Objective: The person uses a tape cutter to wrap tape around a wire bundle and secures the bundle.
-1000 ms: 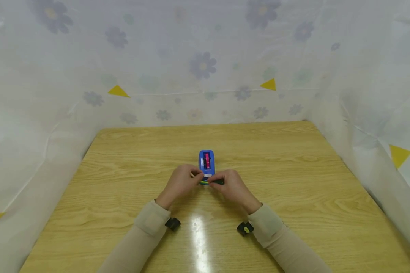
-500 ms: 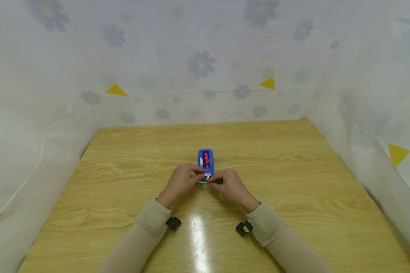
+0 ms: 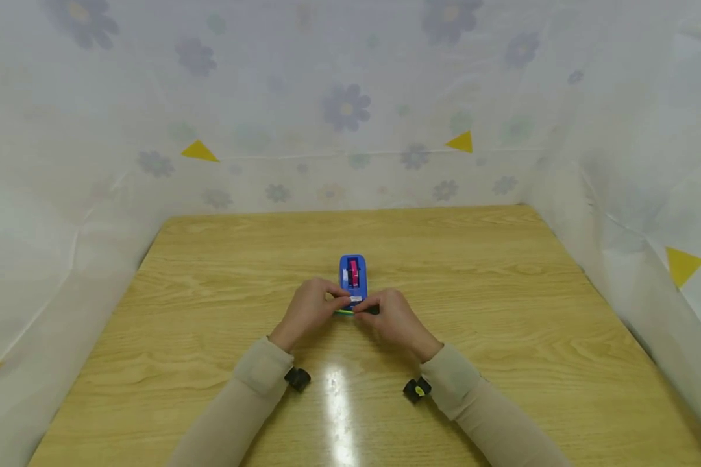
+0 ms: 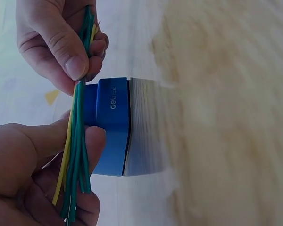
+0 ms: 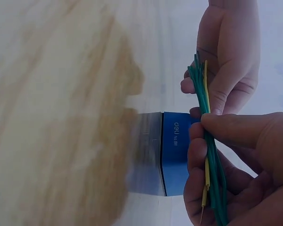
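Note:
A bundle of thin green and yellow strands (image 3: pixel 344 312) (image 4: pixel 76 136) (image 5: pixel 206 110) lies across between both hands. The left hand (image 3: pixel 311 309) (image 4: pixel 42 167) (image 5: pixel 228 56) holds one part of it, with thumb and fingers around the strands. Close beside, the right hand (image 3: pixel 398 320) (image 4: pixel 56 44) (image 5: pixel 247 160) pinches the bundle between thumb and fingers. Just beyond the strands stands a blue tape dispenser (image 3: pixel 361 279) (image 4: pixel 114 127) (image 5: pixel 176 150) with a pink roll (image 3: pixel 354 273) in its slot. Fingers hide part of the dispenser's near end in the head view.
The wooden table (image 3: pixel 239 253) has a white flowered sheet (image 3: pixel 269 117) behind it and at both sides. Black wrist-worn devices (image 3: pixel 297 379) sit at the sleeve cuffs. Yellow triangles (image 3: pixel 461 142) mark the sheet.
The head view has shifted slightly. Both hands keep their hold near the dispenser, and a little more of the bundle shows below the left fingertips.

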Demonstrator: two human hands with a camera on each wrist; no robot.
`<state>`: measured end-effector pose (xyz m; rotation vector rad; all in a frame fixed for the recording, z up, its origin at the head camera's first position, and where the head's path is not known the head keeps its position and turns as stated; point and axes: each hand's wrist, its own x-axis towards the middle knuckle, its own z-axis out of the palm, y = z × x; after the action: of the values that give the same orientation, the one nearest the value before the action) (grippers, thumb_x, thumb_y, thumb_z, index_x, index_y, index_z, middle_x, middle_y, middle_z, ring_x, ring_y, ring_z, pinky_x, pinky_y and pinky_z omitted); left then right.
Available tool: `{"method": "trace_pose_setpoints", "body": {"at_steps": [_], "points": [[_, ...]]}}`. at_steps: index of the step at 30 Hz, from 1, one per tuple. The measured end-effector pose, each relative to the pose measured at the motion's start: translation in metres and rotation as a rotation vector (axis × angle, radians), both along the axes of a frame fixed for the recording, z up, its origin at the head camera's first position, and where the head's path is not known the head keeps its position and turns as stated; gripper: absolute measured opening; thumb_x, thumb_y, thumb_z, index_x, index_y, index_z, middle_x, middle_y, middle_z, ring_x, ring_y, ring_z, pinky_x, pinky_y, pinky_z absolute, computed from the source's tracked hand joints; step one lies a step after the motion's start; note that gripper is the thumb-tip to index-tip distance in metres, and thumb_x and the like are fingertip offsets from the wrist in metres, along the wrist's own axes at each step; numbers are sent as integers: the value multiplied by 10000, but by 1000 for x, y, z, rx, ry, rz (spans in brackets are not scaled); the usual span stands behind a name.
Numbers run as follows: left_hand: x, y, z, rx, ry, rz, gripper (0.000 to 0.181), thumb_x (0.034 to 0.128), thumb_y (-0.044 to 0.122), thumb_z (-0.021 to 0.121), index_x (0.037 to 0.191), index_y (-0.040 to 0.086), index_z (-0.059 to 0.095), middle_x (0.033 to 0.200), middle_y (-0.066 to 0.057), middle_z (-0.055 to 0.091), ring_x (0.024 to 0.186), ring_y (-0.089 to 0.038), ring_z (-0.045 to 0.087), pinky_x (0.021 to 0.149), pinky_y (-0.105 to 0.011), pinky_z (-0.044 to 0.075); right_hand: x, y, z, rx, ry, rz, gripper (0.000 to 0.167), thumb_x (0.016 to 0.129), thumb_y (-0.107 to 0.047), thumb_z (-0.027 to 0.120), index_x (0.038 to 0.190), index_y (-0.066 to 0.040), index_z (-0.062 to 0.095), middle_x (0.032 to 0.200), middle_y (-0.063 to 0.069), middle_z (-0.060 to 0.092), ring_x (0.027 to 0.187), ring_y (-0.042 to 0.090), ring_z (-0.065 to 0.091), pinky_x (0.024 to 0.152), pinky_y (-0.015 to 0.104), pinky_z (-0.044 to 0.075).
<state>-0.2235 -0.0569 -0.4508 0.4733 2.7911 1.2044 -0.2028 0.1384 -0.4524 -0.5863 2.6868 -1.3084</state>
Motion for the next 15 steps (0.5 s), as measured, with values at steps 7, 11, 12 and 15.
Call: {"method": "trace_pose_setpoints", "body": {"at_steps": [7,11,12,15], "points": [[-1,0,0,10,5,-1,105,889,230,761,941,157,815,1012,-14,740,801,-114,605,603,-278,432,-2,-1,2,12,-20,-7,47,861,-56,768,875,-82,806,948,15,732,843,105,636,738,301,530],[-2,3,-1,7,12,-6,121,898,235,751,960,150,812,1031,-19,738,810,-108,603,618,-270,431,-4,2,2,14,-55,-22,53,862,-51,765,871,-85,806,931,6,728,820,113,626,716,307,524],[-2,3,-1,3,14,-3,122,900,235,749,961,150,812,1031,-18,738,819,-97,602,630,-263,432,-4,2,1,18,-56,-14,52,864,-55,764,872,-85,806,929,0,727,820,108,621,718,303,520],[-2,3,-1,-7,13,9,125,904,239,745,967,155,812,1026,-16,739,709,-100,569,575,-258,397,-5,2,-4,42,-57,57,45,874,-79,759,877,-78,803,902,-8,729,814,92,623,718,288,519]]}}
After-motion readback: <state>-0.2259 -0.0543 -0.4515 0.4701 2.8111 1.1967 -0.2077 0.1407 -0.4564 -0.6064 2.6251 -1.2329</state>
